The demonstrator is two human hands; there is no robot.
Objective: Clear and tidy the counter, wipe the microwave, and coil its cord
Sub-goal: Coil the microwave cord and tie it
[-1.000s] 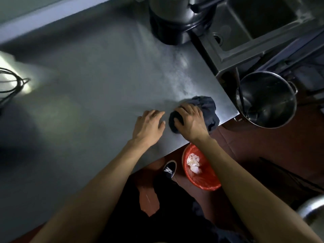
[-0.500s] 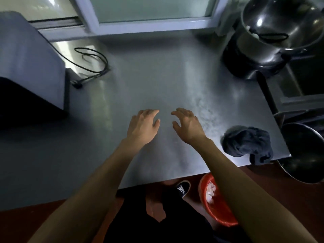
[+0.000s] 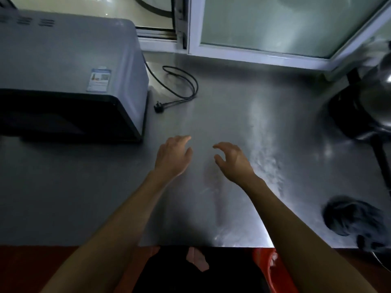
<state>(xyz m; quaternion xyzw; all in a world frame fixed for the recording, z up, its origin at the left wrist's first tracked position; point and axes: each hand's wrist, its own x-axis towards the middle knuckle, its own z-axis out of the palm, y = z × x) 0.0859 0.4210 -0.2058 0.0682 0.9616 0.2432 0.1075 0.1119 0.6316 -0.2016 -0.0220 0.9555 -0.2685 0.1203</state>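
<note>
Grey microwave [image 3: 69, 66] at far left of steel counter [image 3: 243, 115], door side dark, small label [image 3: 99, 79] on top. Black cord [image 3: 179, 85] just beside its right side: comes from behind the microwave, lies in one loose loop on the counter, not coiled. Plug [image 3: 159, 107] at the end of cord, flat on the counter near front right corner of microwave.

Left hand [image 3: 173, 156] in middle of view, over the counter, fingers relaxed & slightly bent, nothing in it. Right hand [image 3: 231, 160] just beside it, fingers spread & half curled like a claw, thumb apart, also nothing held. Touching the surface or only above it: cannot tell.

Dark cloth [image 3: 355, 218] crumpled at near right corner of counter, well apart from both hands. Wet-looking streaks [image 3: 266, 163] on the steel btw right hand and cloth. Dark appliance w/ shiny metal bowl [image 3: 368, 106] at far right, partly out of view. Sliding window [image 3: 264, 24] behind the counter. Red basin [image 3: 275, 269] on floor below the near edge, partly hidden by right forearm.
</note>
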